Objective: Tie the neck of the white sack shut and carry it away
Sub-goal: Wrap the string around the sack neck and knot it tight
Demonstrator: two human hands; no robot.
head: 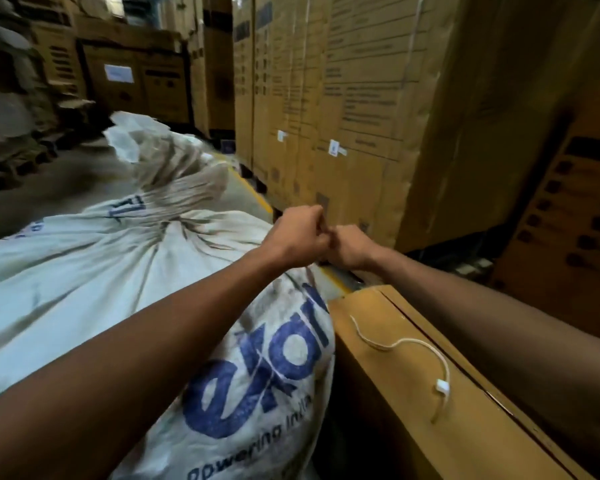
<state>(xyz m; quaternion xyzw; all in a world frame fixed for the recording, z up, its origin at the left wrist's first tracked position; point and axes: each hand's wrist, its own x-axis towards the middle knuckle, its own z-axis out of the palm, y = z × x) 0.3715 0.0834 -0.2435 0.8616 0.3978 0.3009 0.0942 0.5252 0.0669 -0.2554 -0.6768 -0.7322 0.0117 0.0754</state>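
A large white sack (94, 282) lies on its side across the left and centre of the view, printed with blue lettering on the end nearest the camera. Its neck (184, 192) is gathered into a bunched twist that points away toward the back of the aisle, with loose fabric flaring beyond the gather. Both arms reach forward over the sack. The left hand (297, 237) and the right hand (349, 245) meet knuckle to knuckle above the sack's right shoulder, well apart from the gathered neck. Both hands have their fingers curled tight into fists. What they have hold of cannot be told; nothing is visible between or below the fingers. Just to the right of the sack, touching its side, stands a brown cardboard box (413, 427), its top face lit. On that top face lies a thin white cable tie (400, 342), curved, with its small square head toward the near end. Tall stacked cartons (343, 98) with printed labels form a wall on the right, and more cartons stand in the dim background on the left. A yellow floor line (253, 188) runs along the base of the tall stack.
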